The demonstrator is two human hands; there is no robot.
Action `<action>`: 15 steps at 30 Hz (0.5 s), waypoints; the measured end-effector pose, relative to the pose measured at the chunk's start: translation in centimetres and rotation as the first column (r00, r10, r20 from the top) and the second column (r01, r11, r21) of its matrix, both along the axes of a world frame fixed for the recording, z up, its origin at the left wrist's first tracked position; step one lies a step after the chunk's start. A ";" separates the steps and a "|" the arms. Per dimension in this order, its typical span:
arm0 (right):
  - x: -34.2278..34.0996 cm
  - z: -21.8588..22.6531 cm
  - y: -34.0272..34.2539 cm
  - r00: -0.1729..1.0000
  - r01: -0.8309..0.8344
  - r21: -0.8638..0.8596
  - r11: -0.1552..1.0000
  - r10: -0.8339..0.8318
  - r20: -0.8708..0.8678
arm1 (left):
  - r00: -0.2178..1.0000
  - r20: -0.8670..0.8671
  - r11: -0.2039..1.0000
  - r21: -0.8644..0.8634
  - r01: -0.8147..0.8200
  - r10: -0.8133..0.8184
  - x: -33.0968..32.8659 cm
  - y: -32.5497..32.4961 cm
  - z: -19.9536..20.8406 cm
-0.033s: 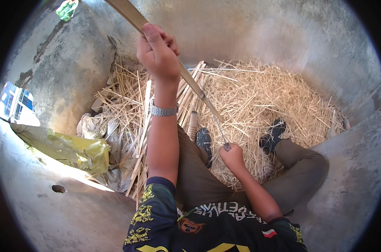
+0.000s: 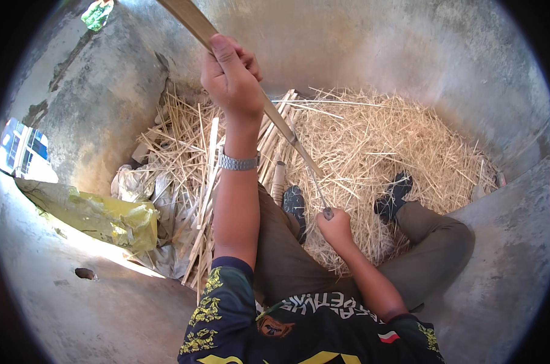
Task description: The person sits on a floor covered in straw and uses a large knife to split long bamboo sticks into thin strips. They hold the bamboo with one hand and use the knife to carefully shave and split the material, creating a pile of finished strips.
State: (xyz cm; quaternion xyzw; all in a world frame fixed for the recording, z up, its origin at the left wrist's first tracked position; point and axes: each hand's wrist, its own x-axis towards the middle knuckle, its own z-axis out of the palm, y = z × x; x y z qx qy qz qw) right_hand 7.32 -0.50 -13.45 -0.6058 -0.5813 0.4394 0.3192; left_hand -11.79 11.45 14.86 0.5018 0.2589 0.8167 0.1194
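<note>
My left hand [image 2: 231, 77] is closed round a long, flat bamboo strip [image 2: 280, 123], thumb pressed along it. The strip slants from beyond the top edge down toward the middle, its lower end above the straw. Low in front of me my right hand [image 2: 336, 228] grips a knife [image 2: 319, 191] by its dark handle, mostly hidden in the fist. The thin blade points up and crosses the strip near its lower end. Whether the edge bites into it, I cannot tell.
Pale shavings [image 2: 372, 133] cover the floor around my feet. Split bamboo sticks [image 2: 190, 151] lie heaped at left, beside a ribbed wooden piece [image 2: 278, 182]. A yellow sack [image 2: 114, 221] hangs over the left ledge. Concrete walls [image 2: 378, 48] curve round behind the pile.
My left hand and the strip have shifted very slightly to the right. My right hand and the knife look almost unmoved.
</note>
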 end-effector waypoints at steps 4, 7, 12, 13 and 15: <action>-0.4 3.2 -0.2 0.999 0.025 0.129 0.991 -0.020 -0.038 | 0.999 -0.042 0.999 0.025 0.034 -0.033 1.1 -0.2 0.3; -0.3 1.9 0.5 0.999 0.013 0.133 0.991 -0.007 -0.041 | 0.996 -0.075 0.998 0.046 0.052 -0.049 2.0 -0.2 0.1; 0.4 1.5 1.1 1.000 0.014 0.003 1.000 -0.014 -0.002 | 0.993 -0.079 0.995 0.035 0.095 -0.092 2.2 -0.1 0.1; 0.6 2.3 0.7 1.000 0.007 -0.003 1.000 -0.007 -0.003 | 0.994 -0.062 0.995 0.019 0.093 -0.092 2.2 -0.2 0.0; 0.5 3.4 0.3 1.000 0.002 0.035 0.999 -0.002 -0.025 | 0.994 -0.062 0.996 0.010 0.094 -0.093 2.2 -0.2 -0.1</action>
